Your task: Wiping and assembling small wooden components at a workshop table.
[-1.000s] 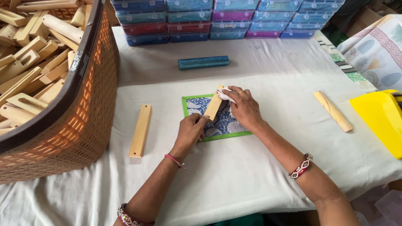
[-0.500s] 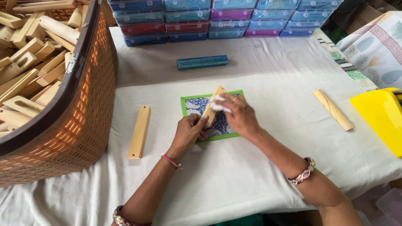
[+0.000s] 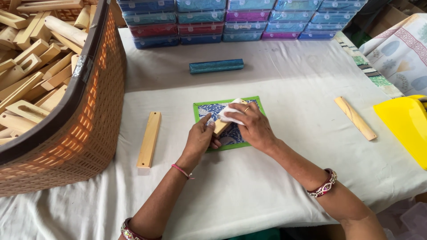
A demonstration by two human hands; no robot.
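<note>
The left hand [image 3: 200, 138] curls around the near end of a wooden block [image 3: 221, 126] lying on the patterned paper [image 3: 235, 135]. The right hand [image 3: 251, 126] presses a white cloth [image 3: 231, 112] against the block's far end.

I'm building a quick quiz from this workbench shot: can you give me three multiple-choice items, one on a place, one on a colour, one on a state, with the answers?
1. Where does the teal wrapped bar lie?
A. inside the basket
B. on the cloth between the patterned sheet and the stacked boxes
C. on the yellow tray

2. What colour is the border of the patterned sheet?
A. green
B. red
C. white

3. What does the right hand hold?
A. nothing
B. a teal box
C. a white cloth pressed on the wooden piece

Answers: 1 B, it lies on the cloth ahead of the sheet, before the stacked boxes. 2 A, a green edge frames the blue pattern. 3 C, the white cloth lies under its fingers on the wooden piece, which the left hand steadies.
</note>
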